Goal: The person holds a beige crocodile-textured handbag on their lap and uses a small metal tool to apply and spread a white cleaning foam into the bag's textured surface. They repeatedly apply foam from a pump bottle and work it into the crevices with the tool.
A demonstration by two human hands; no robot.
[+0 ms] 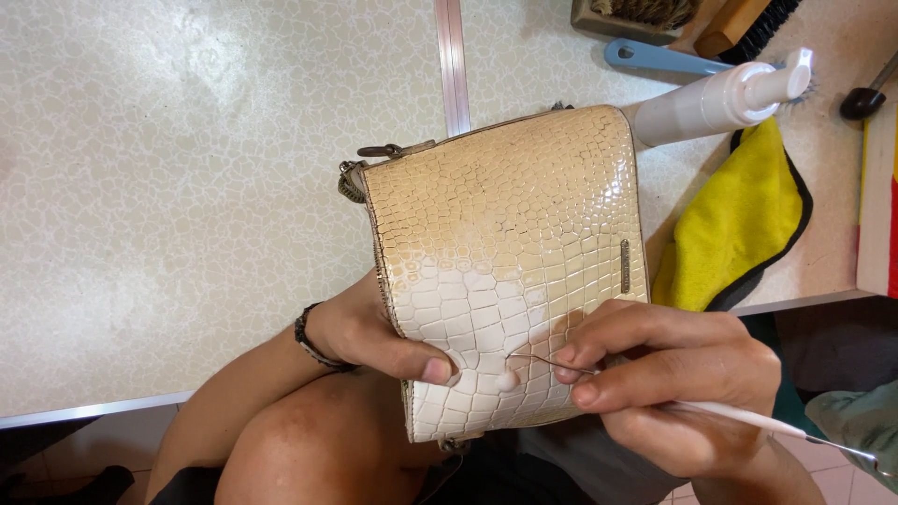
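A cream purse (505,234) with glossy crocodile-pattern leather stands upright over my lap, its lower part paler than the tan upper part. My left hand (374,339) grips its left lower edge, thumb pressed on the front. My right hand (669,379) pinches a thin white-handled brush (739,419), whose tip touches a small white blob (506,380) on the purse's lower front. A dark metal ring and zipper pull (382,151) sit at the purse's top left corner.
A white pump bottle (720,98) lies on the speckled table (187,187) beside a yellow cloth (739,224). Brushes, one with a blue handle (655,58), rest at the top right. A metal strip (453,56) runs across the tabletop.
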